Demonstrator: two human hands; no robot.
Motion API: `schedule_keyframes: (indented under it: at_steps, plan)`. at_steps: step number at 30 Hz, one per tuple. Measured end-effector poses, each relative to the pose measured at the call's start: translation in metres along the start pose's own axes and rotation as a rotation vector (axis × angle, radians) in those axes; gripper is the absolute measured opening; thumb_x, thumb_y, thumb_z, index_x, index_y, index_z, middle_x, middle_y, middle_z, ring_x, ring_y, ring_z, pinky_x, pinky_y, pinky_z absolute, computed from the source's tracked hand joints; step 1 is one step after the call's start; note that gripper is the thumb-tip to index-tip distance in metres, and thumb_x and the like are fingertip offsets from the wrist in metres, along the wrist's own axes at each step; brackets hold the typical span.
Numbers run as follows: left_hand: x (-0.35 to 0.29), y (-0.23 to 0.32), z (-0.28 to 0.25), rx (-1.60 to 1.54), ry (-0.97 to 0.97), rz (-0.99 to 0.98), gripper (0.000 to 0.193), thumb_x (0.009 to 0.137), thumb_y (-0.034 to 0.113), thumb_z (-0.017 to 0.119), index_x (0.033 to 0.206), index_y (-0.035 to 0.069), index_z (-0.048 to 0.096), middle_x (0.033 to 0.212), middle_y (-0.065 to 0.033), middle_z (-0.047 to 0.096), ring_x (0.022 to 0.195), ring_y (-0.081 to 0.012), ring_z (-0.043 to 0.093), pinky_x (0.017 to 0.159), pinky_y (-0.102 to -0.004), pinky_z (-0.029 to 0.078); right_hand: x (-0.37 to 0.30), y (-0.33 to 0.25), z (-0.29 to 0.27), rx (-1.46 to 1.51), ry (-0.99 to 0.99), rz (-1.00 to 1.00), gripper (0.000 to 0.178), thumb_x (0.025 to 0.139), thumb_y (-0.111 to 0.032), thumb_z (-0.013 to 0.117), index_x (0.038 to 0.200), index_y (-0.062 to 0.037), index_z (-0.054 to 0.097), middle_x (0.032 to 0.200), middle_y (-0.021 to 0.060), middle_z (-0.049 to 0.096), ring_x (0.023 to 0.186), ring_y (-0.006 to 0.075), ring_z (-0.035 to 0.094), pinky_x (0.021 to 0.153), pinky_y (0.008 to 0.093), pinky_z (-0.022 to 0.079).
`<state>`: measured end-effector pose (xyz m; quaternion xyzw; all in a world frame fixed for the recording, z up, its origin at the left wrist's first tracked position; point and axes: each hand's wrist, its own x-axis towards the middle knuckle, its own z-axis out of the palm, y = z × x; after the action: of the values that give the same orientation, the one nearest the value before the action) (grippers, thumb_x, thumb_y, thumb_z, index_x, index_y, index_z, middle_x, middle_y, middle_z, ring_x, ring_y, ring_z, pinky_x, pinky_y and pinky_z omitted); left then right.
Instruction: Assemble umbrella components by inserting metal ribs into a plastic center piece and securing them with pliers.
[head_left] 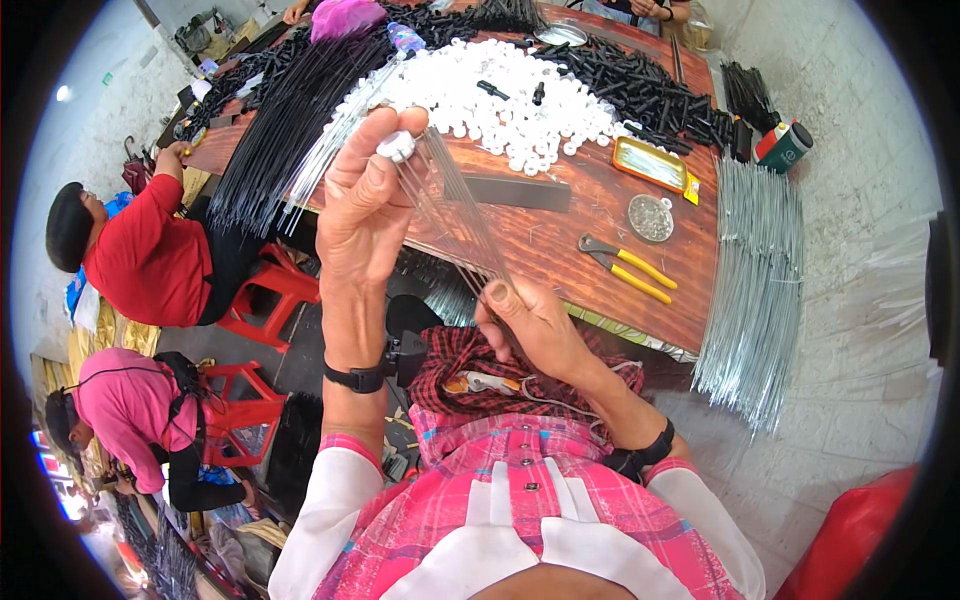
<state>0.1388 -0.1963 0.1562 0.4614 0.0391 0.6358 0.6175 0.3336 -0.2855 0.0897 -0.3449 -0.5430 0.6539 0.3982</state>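
Head view: at upper centre, the left hand [362,205] was raised, fingers pinched on a small white cap [396,146] at the top end of a bundle of thin wires [455,215]. At frame centre, the right hand [530,322] gripped the lower end of the same wires, which slanted between the two hands. Behind them, a wooden table [560,240] bore a heap of white caps [500,95], black rods [280,130] at upper left, yellow-handled pliers [628,268] right of centre, and a yellow tin [650,165]. Silver rods [750,290] hung off the table's right edge.
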Motion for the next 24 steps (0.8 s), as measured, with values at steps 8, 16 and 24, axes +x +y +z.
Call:
schedule_keyframes:
  at_steps: [8, 16, 24]
  plan:
    - [-0.043, -0.03, -0.045, -0.197, 0.26, -0.224, 0.04, 0.089, 0.005, 0.067, 0.127, 0.001, 0.057, 0.126, -0.0161, 0.061, 0.112, -0.0207, 0.062, 0.096, -0.0328, 0.053, 0.005, 0.065, 0.017, -0.067, 0.1, -0.001, 0.05, 0.104, -0.045, 0.036, 0.092, -0.0004, 0.055, 0.06, 0.0034, 0.054, 0.049, 0.0104, 0.054, 0.048, 0.0254, 0.044]
    - [-0.04, -0.023, -0.037, -0.111, 0.361, -0.184, 0.036, 0.087, 0.0, 0.067, 0.122, -0.002, 0.057, 0.106, -0.0108, 0.067, 0.099, -0.0179, 0.066, 0.093, -0.0317, 0.054, 0.002, 0.056, 0.018, 0.003, 0.023, 0.083, 0.051, 0.105, -0.045, 0.035, 0.101, 0.001, 0.058, 0.061, 0.0038, 0.055, 0.052, 0.01, 0.055, 0.05, 0.0249, 0.045]
    - [-0.037, -0.029, -0.046, 0.009, 0.332, -0.134, 0.036, 0.086, 0.0, 0.069, 0.119, 0.0, 0.057, 0.114, -0.0132, 0.066, 0.101, -0.017, 0.065, 0.092, -0.0293, 0.054, 0.012, 0.058, 0.001, 0.138, -0.151, 0.141, 0.054, 0.103, -0.049, 0.036, 0.105, 0.0006, 0.058, 0.068, 0.0046, 0.06, 0.058, 0.0109, 0.058, 0.056, 0.0236, 0.049]
